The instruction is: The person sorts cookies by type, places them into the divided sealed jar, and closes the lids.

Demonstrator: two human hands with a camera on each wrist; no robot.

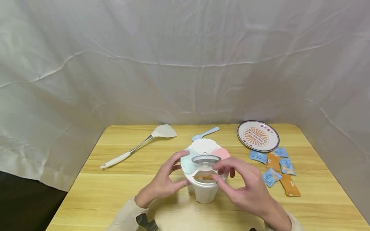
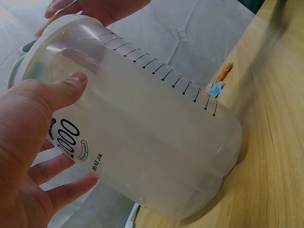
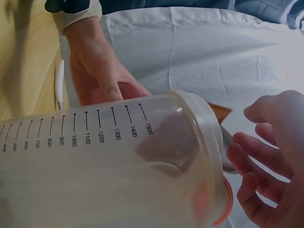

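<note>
A clear, ribbed plastic storage canister (image 2: 142, 114) with printed measuring marks stands on the table. Its round white lid (image 1: 204, 144) has pale blue and pink flaps, and the flap (image 1: 206, 158) over the front opening is raised. An orange packet (image 1: 203, 176) lies in that opening, one corner sticking out in the right wrist view. My left hand (image 1: 166, 176) grips the canister at the lid's left side, thumb on the wall. Beside the opening, my right hand (image 1: 242, 183) holds nothing; its loosely bent fingers are close to the raised flap and its thumb is near the packet.
Several blue packets (image 1: 271, 177) and orange packets (image 1: 290, 185) lie at the right, below a patterned plate (image 1: 258, 136). A white spatula (image 1: 164, 131) lies at the left. Behind the canister is a light blue spoon (image 1: 206, 133). Grey cloth (image 1: 185, 86) hangs around the table.
</note>
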